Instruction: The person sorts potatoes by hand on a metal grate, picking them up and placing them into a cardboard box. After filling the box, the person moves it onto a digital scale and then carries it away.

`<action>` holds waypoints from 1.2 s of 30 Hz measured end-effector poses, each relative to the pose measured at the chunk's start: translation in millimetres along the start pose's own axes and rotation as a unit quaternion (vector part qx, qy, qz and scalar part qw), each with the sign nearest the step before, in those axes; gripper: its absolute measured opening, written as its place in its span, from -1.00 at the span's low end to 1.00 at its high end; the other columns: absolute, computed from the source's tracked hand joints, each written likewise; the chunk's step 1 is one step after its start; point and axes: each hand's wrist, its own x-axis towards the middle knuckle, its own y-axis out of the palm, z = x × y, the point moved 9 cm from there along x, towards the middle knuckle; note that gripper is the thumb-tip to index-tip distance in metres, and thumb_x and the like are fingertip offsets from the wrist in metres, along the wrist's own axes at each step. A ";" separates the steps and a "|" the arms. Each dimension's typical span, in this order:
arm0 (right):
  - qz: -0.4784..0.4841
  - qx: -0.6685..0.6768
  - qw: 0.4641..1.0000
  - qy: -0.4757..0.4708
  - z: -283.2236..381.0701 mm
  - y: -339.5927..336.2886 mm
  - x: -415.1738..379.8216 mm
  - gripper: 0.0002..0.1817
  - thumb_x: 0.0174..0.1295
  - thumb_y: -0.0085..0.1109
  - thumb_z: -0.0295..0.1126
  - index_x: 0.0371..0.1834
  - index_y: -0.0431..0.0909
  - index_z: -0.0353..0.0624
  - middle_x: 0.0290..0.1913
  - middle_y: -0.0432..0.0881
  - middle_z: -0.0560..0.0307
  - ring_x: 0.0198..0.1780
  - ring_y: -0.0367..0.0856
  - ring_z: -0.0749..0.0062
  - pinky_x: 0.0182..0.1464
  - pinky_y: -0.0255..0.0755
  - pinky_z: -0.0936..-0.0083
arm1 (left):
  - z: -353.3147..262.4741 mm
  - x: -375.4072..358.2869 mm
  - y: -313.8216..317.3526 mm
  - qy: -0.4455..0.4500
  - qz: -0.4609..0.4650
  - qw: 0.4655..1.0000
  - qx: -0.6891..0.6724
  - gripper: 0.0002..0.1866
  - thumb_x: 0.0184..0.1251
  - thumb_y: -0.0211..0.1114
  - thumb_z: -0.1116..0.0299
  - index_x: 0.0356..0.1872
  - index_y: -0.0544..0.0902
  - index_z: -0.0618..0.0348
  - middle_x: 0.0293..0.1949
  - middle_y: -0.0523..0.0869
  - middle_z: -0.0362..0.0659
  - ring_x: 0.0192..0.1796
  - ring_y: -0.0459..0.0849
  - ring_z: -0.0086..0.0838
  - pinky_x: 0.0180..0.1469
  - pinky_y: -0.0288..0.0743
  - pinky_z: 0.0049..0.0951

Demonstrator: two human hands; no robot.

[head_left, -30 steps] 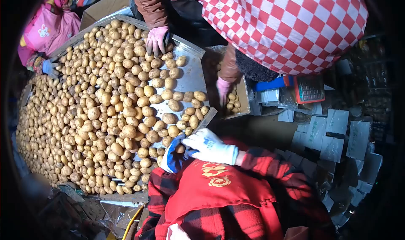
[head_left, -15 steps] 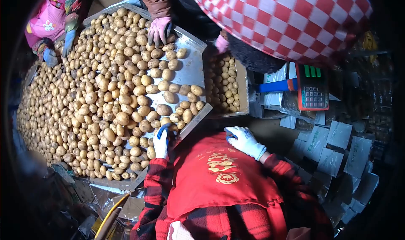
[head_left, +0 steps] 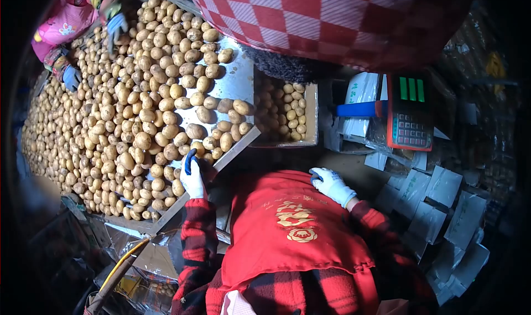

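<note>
Many potatoes (head_left: pixel 142 140) cover a metal-topped sorting table (head_left: pixel 235 85) on the left. My left hand (head_left: pixel 191 180), in a white glove with blue fingertips, is at the table's near edge beside the potatoes. Its visible fingers stretch forward, with no potato seen in its grasp. To the right, my right hand (head_left: pixel 333 187), gloved the same way, hovers by the edge of my red apron (head_left: pixel 298 226). Loosely bent but apart, its fingers hold nothing visible. A carton (head_left: pixel 312 115) with potatoes inside stands beyond the table's right edge.
A person in a checkered head covering (head_left: pixel 332 24) leans in at the far side. Another person's gloved hands (head_left: pixel 116 30) reach over the upper left potatoes. A digital scale (head_left: pixel 410 113) stands right, above several white boxes (head_left: pixel 426 226). A yellow-edged pole (head_left: pixel 119 270) is lower left.
The person in the checkered covering has leaned farther over, and their pink-gloved hand is out of sight. My left hand still sits at the table edge. One coworker's gloved hand has lifted and shifted right.
</note>
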 end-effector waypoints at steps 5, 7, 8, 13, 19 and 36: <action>0.042 0.021 0.999 0.021 -20.1 6.5 4.8 -0.55 0.35 0.21 -0.21 0.25 0.59 -0.16 0.09 0.70 -0.12 0.13 0.65 -0.05 0.21 0.51 0.19 | -0.4 -1.8 -2.5 -0.005 -0.022 1.000 0.011 -0.69 0.59 0.09 0.42 0.19 0.65 0.31 0.14 0.71 -0.12 0.18 0.63 -0.43 0.31 0.45 -0.40; 0.032 0.018 0.999 0.027 -33.0 8.2 8.0 -0.55 0.34 0.18 -0.13 0.20 0.62 -0.12 0.12 0.70 -0.13 0.16 0.65 -0.09 0.22 0.50 0.13 | -3.3 -2.7 -1.1 0.001 -0.029 1.000 0.010 -0.68 0.58 0.10 0.42 0.20 0.65 0.31 0.13 0.71 -0.12 0.18 0.63 -0.44 0.31 0.45 -0.41; 0.032 0.016 0.999 0.026 -37.1 8.8 8.8 -0.55 0.34 0.18 -0.13 0.20 0.62 -0.12 0.12 0.70 -0.13 0.16 0.65 -0.09 0.22 0.50 0.13 | -2.9 -3.5 -1.3 -0.006 -0.038 0.999 -0.012 -0.68 0.58 0.11 0.41 0.21 0.65 0.31 0.13 0.72 -0.13 0.18 0.63 -0.44 0.30 0.45 -0.41; 0.032 0.002 0.999 0.037 -44.9 6.1 13.5 -0.54 0.33 0.18 -0.14 0.21 0.63 -0.13 0.13 0.70 -0.13 0.16 0.65 -0.09 0.22 0.51 0.14 | -0.3 -4.0 -2.8 -0.034 -0.049 0.997 -0.039 -0.67 0.58 0.12 0.40 0.23 0.64 0.31 0.13 0.72 -0.13 0.17 0.63 -0.45 0.30 0.45 -0.41; 0.037 -0.035 0.999 0.008 -25.4 -1.2 27.6 -0.54 0.33 0.18 -0.12 0.22 0.61 -0.09 0.13 0.70 -0.09 0.17 0.64 -0.07 0.23 0.48 0.12 | 5.6 -2.9 -2.0 -0.033 -0.056 0.994 -0.082 -0.68 0.58 0.13 0.42 0.21 0.66 0.29 0.13 0.71 -0.14 0.14 0.63 -0.48 0.26 0.46 -0.44; -0.086 -0.078 0.979 -0.169 13.8 57.4 232.3 -0.67 0.26 0.19 -0.28 0.04 0.64 -0.16 -0.09 0.70 -0.21 -0.05 0.64 -0.25 0.05 0.51 -0.04 | -38.8 -26.5 -1.8 0.109 -0.185 0.969 0.120 -0.68 0.43 0.21 0.49 0.14 0.75 0.18 -0.09 0.83 -0.01 -0.13 0.80 -0.36 0.00 0.64 -0.36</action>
